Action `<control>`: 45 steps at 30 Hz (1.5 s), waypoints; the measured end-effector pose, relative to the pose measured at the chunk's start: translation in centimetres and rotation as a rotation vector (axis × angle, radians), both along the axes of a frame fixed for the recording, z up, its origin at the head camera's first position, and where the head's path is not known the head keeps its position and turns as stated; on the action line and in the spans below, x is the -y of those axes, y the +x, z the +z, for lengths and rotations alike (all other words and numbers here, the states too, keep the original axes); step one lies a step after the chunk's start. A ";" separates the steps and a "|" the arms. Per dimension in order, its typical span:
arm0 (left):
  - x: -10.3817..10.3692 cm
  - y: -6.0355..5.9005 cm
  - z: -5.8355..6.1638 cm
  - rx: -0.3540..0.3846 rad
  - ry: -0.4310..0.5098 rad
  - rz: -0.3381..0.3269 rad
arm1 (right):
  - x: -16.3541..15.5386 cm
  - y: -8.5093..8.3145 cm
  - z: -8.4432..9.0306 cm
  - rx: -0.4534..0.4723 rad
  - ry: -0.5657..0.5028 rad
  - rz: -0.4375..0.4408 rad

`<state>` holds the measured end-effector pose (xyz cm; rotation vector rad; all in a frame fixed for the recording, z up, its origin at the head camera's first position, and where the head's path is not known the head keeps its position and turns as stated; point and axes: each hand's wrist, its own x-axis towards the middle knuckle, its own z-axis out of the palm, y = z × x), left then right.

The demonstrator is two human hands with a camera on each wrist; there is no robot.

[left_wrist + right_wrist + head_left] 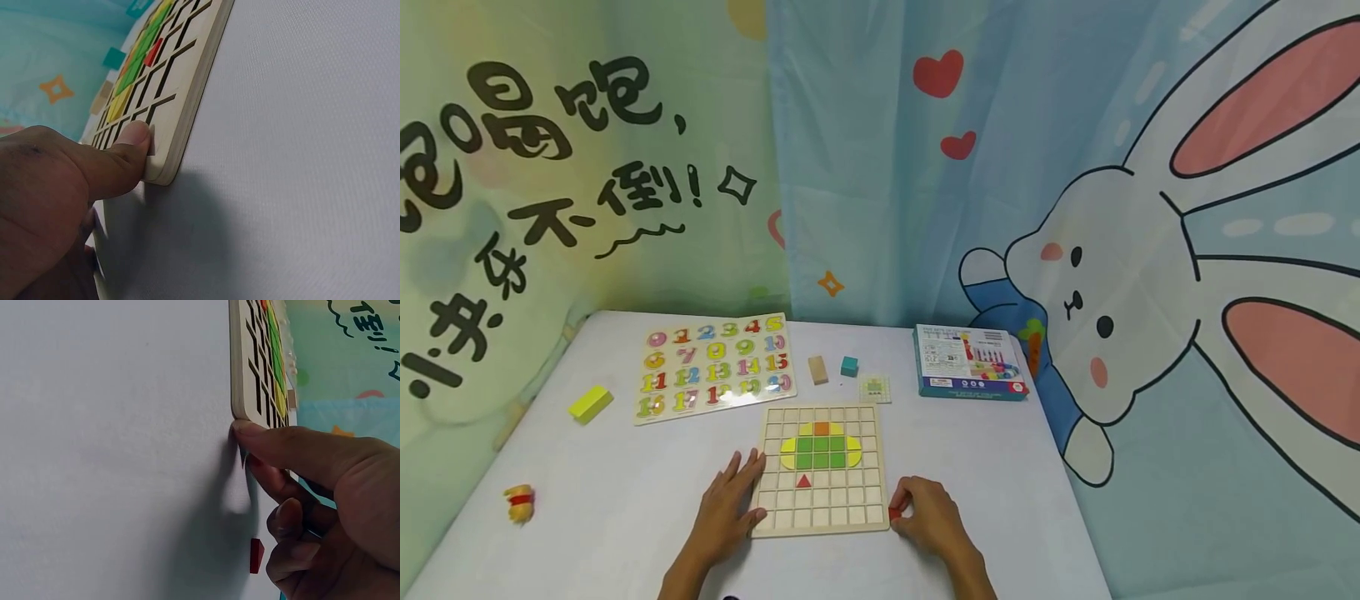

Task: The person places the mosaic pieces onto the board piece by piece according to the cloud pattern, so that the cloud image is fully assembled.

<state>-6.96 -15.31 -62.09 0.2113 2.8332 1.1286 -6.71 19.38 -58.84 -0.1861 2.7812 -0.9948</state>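
A person works at a grey table (625, 500) before cartoon curtains, both hands at a wooden grid board (820, 500) that lies flat near the table's front edge. The left hand (726, 508) rests spread on the board's left edge, fingers straight and holding nothing, apparently to keep the board from sliding. The right hand (928, 517) sits at the board's near right corner, fingers curled around a small red piece (893, 512), thumb touching the corner. Green, yellow and orange tiles (820, 450) already fill a block of cells toward the far side, with a red triangle (803, 481) just below them.

Farther back lie a number puzzle (715, 367), a blue box (970, 362), a pattern card (875, 389), two small blocks (817, 369) and, to the left, a yellow block (590, 403).

Only the left wrist view shows the thumb (119, 159) pressed flat against the board's rim; only the right wrist view shows a second red piece (256, 555) lying on the table beside the curled fingers (290, 519).
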 end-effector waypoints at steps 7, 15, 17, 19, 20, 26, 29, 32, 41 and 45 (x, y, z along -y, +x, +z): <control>0.0 0.0 0.2 0.023 -0.002 -0.001 | 0.2 0.0 0.0 -0.011 -0.070 -0.011; 0.0 0.1 0.3 0.035 -0.009 -0.004 | 1.3 -0.2 0.4 -0.069 -0.043 -0.072; 0.0 0.2 0.2 0.025 -0.005 -0.001 | 1.9 -0.4 0.4 -0.082 -0.061 -0.107; 0.0 0.1 0.2 0.010 -0.006 0.000 | 2.5 -0.5 0.5 -0.087 -0.076 -0.134; 0.0 0.1 0.1 0.008 -0.004 0.002 | 2.9 -0.6 0.6 -0.091 -0.082 -0.139; -0.1 0.2 -0.1 0.023 0.003 0.001 | 5.4 -1.1 1.0 -0.149 -0.092 -0.110; -0.1 0.2 0.0 0.033 0.004 0.000 | 6.6 -1.5 1.1 -0.174 -0.110 -0.078; 0.0 0.2 0.0 0.034 0.004 -0.001 | 7.7 -2.0 1.0 -0.168 -0.145 -0.051; 0.0 0.2 0.1 0.027 0.001 0.001 | 10.3 -3.7 -0.5 -0.153 -0.130 -0.069; 0.0 0.2 0.3 0.029 0.004 -0.002 | 11.3 -4.4 -0.7 -0.139 -0.077 -0.087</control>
